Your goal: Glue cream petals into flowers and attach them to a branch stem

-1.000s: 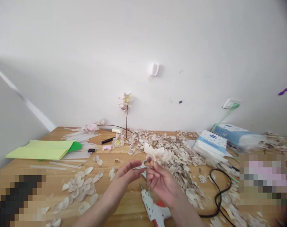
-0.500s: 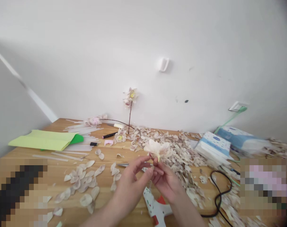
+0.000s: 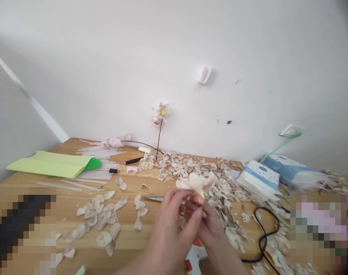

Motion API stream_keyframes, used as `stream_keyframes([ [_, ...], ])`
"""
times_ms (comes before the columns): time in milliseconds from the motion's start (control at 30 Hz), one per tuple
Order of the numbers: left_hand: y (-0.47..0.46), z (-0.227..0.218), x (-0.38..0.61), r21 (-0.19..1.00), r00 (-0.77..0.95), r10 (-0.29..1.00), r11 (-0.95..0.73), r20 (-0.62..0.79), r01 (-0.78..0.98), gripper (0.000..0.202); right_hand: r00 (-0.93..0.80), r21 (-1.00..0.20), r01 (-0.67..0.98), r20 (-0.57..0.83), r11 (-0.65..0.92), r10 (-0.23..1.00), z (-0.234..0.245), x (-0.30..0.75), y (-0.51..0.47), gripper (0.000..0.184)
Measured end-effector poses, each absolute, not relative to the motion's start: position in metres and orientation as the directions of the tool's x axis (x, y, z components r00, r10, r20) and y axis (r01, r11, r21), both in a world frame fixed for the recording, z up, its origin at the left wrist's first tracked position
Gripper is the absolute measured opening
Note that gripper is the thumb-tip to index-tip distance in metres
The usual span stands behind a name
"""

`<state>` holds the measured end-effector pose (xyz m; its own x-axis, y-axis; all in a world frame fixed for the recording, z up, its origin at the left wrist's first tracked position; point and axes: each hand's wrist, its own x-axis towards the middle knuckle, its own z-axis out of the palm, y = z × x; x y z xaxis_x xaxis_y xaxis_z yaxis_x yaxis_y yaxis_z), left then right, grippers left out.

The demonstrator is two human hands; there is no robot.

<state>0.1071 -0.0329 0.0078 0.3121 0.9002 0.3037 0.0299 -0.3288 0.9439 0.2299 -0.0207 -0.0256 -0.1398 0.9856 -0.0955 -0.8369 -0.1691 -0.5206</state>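
Wooden table (image 3: 33,180), cluttered. Green paper (image 3: 47,164) far left, clear sticks (image 3: 85,176) beside it, black marker (image 3: 133,160), loose petals (image 3: 99,219), scissors (image 3: 152,198), scrap heap (image 3: 214,172), tissue packs (image 3: 260,177), black cable (image 3: 266,236) right.

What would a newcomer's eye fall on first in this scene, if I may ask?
Most striking is the pale flower, held up at the centre by the left hand and the right hand, with the fingers closed at its base. Behind it, a heap of loose petals spreads rightward over the wooden table. A stemmed flower stands upright against the white wall.
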Motion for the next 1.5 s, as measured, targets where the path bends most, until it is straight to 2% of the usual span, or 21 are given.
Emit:
stream_keyframes([
  [233, -0.037, 0.01, 0.108, 0.901, 0.322, 0.89, -0.393, 0.322, 0.184, 0.045, -0.17, -0.503, -0.845, -0.068, -0.181, 0.983, -0.013, 0.225, -0.023, 0.016],
  [433, -0.035, 0.01, 0.107, 0.907, 0.342, 0.88, -0.396, 0.331, 0.141, 0.047, -0.187, -0.461, -0.866, -0.066, -0.196, 0.98, -0.009, 0.225, -0.024, 0.013],
  [667, -0.036, 0.01, 0.107, 0.9, 0.367, 0.844, -0.434, 0.39, 0.042, 0.051, -0.15, -0.41, -0.896, -0.084, -0.172, 0.985, -0.008, 0.23, -0.025, 0.018],
  [733, -0.035, 0.01, 0.107, 0.932, 0.329, 0.882, -0.361, 0.336, 0.015, 0.049, -0.122, -0.456, -0.875, -0.122, -0.164, 0.985, -0.008, 0.232, -0.023, 0.019],
  [833, -0.028, 0.011, 0.105, 0.976, 0.288, 0.933, -0.211, 0.215, -0.047, 0.033, -0.031, -0.586, -0.8, -0.178, -0.131, 0.984, -0.009, 0.232, -0.02, 0.026],
  [967, -0.015, 0.013, 0.099, 0.985, 0.258, 0.959, -0.081, 0.118, -0.152, 0.018, 0.074, -0.684, -0.728, -0.144, -0.046, 0.987, -0.012, 0.229, -0.018, 0.026],
  [1033, -0.011, 0.013, 0.098, 0.968, 0.276, 0.96, 0.027, 0.044, -0.248, 0.025, 0.141, -0.748, -0.664, -0.108, 0.013, 0.984, -0.012, 0.227, -0.019, 0.039],
  [1133, -0.006, 0.01, 0.098, 0.914, 0.338, 0.94, 0.173, -0.043, -0.366, 0.041, 0.251, -0.884, -0.459, -0.036, 0.087, 0.967, -0.009, 0.225, -0.021, 0.083],
  [1233, -0.001, 0.006, 0.097, 0.901, 0.344, 0.931, 0.248, -0.12, -0.357, 0.064, 0.284, -0.959, -0.265, 0.024, 0.102, 0.959, -0.006, 0.223, -0.025, 0.106],
  [1333, 0.004, 0.002, 0.097, 0.89, 0.315, 0.932, 0.29, -0.179, -0.352, 0.086, 0.314, -0.985, -0.098, 0.103, 0.14, 0.944, -0.003, 0.219, -0.029, 0.107],
  [1500, 0.006, 0.0, 0.102, 0.875, 0.234, 0.957, 0.257, -0.172, -0.41, 0.097, 0.347, -0.974, 0.138, 0.216, 0.178, 0.913, -0.001, 0.22, -0.032, 0.101],
])
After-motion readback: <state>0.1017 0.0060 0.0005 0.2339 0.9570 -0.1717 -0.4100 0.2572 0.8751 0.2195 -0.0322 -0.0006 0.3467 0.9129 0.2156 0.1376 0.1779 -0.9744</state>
